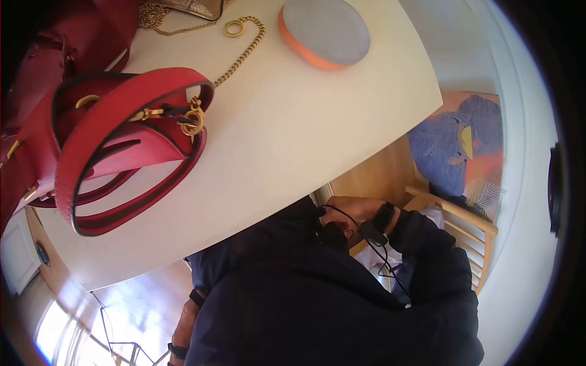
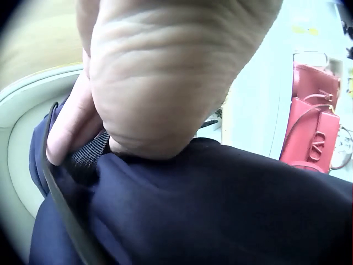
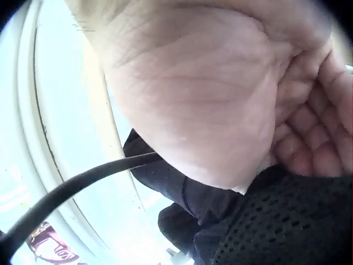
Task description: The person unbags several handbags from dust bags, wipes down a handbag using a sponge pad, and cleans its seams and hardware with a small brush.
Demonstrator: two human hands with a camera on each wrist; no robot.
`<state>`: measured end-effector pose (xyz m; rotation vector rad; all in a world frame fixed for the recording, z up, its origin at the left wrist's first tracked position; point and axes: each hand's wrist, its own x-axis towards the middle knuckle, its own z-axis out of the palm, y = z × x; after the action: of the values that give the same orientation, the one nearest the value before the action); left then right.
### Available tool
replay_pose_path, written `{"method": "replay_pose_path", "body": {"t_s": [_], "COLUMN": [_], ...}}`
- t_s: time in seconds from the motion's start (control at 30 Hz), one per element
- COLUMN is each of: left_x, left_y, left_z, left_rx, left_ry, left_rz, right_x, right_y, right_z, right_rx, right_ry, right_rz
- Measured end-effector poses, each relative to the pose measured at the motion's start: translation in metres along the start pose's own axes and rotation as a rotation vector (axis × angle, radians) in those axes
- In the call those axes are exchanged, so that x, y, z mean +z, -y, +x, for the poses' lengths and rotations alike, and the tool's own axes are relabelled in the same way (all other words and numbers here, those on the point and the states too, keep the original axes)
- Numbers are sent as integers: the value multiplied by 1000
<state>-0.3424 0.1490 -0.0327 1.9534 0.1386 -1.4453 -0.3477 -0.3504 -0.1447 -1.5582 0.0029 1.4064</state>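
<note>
While both hands (image 1: pixel 360 210) grip it, black strap (image 2: pixel 88 157) slantwise.

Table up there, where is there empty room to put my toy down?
The table is bare across its middle and near edge, between the red strap, the gold chain and the orange-rimmed round pad. The far left corner is crowded with red bags and straps.
</note>
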Motion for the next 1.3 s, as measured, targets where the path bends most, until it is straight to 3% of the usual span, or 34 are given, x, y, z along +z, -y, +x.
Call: {"method": "replay_pose_path", "body": {"t_s": [0.07,0.17,0.33,0.37,0.43,0.5,0.53,0.6,0.7,0.83,0.9,0.97,1.03,1.13,1.3], "left_x": [-2,-5,-9,-8,-2,2,1,-3,-10,-23,-33,-49,-52,-73,-80], "left_y": [-10,-24,-38,-27,15,25,24,23,21,17,20,30,26,1,25], "left_z": [0,2,4,1,-8,-10,-7,-4,2,22,40,68,75,69,78], "left_rx": [-81,-198,-375,-378,-173,-222,-202,-168,-129,-54,-38,60,29,-44,27], "left_ry": [15,56,99,100,-9,-79,-44,27,117,261,306,651,626,471,289], "left_rz": [31,84,167,170,212,138,162,214,275,350,362,415,336,127,-81], "right_x": [2,14,30,31,33,37,32,21,12,17,20,11,5,-6,-6], "right_y": [12,7,-22,-24,-21,-7,2,18,8,-6,-18,5,18,-5,-26], "right_z": [4,1,14,16,14,4,6,17,24,-8,-8,-9,-1,-1,4], "right_rx": [195,176,247,257,266,-67,-67,-14,68,188,15,3,240,163,168], "right_ry": [-6,-110,-112,-126,-151,-303,-307,-122,-80,-86,-129,-160,-175,-192,-328], "right_rz": [145,165,327,311,296,161,161,251,184,283,359,247,287,385,414]}}
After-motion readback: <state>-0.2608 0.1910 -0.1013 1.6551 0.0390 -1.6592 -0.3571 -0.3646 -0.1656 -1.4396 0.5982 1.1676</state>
